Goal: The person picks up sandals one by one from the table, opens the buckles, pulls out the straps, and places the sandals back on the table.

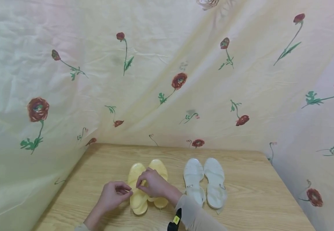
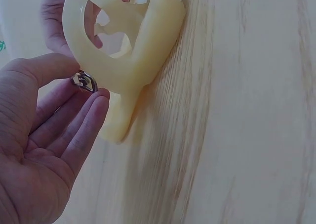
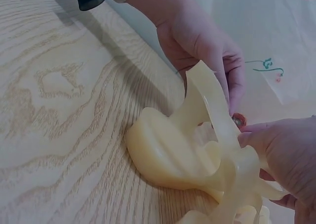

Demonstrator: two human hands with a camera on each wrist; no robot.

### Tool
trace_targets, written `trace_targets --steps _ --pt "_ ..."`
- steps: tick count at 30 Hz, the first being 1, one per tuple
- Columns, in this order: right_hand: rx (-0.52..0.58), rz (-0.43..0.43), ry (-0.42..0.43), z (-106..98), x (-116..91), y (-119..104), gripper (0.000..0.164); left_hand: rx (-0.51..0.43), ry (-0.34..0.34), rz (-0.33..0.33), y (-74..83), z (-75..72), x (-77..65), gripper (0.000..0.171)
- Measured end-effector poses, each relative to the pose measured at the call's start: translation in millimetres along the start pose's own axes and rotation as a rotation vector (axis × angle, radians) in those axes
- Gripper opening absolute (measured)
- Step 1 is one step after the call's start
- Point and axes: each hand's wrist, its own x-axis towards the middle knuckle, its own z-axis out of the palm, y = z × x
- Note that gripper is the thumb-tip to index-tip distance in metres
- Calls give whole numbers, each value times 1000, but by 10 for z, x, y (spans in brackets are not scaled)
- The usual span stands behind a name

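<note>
Head view, left hand and right hand at yellow sandals on a table, white sandals to the right — left wrist, left hand pinching a metal buckle — right wrist, right hand at a strap, grip partly hidden, cannot tell.

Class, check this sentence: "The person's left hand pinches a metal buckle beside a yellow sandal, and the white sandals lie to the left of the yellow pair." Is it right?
Not quite: the white sandals lie to the right of the yellow pair, as the head view shows. The rest stands: the left hand pinches a metal buckle beside a yellow sandal.
</note>
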Motion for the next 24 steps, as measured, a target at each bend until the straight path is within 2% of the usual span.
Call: trace_targets --steps 9,16,24 --pt "-27 10 2 -20 -3 -4 4 8 0 5 13 5 -3 13" --pt "-21 -19 -5 -35 -11 -43 5 -4 6 -15 37 18 -4 12" --pt "-29 35 -28 -35 -24 -76 5 -8 11 -9 32 23 -13 14"
